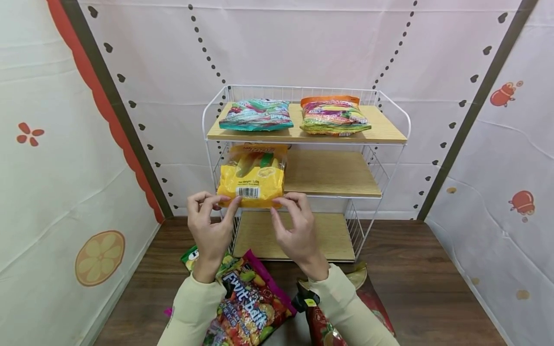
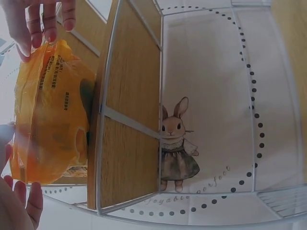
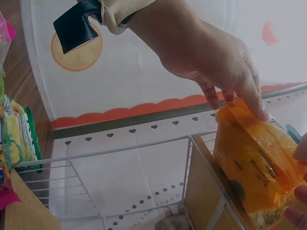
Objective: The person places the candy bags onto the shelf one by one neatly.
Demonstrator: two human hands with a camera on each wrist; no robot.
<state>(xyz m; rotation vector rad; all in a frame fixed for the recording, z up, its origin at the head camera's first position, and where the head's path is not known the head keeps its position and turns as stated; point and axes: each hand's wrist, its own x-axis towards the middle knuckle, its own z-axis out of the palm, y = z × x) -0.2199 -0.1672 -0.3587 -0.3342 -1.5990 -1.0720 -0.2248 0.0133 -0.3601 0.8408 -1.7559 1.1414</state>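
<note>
Yellow packet point(image 1: 250, 180): we are holding it at the middle shelf's point(image 1: 331, 173) left half, barcode side facing us, near edge jutting past the board.
Left-hand grip point(image 1: 211, 230): we are pinching the near left corner between thumb and fingers, probably to spread the soft pouch.
Teal packet point(image 1: 256, 115): lying above, seemingly spaced so its front is showing.
Right-hand grip point(image 1: 299, 230): we are pinching the near right corner, likely to level the load.
Orange-topped packet point(image 1: 335, 115): lying beside the teal one, apart.
Packet versus grip: its bulk is extending beyond our fingertips, between both hands.
</note>
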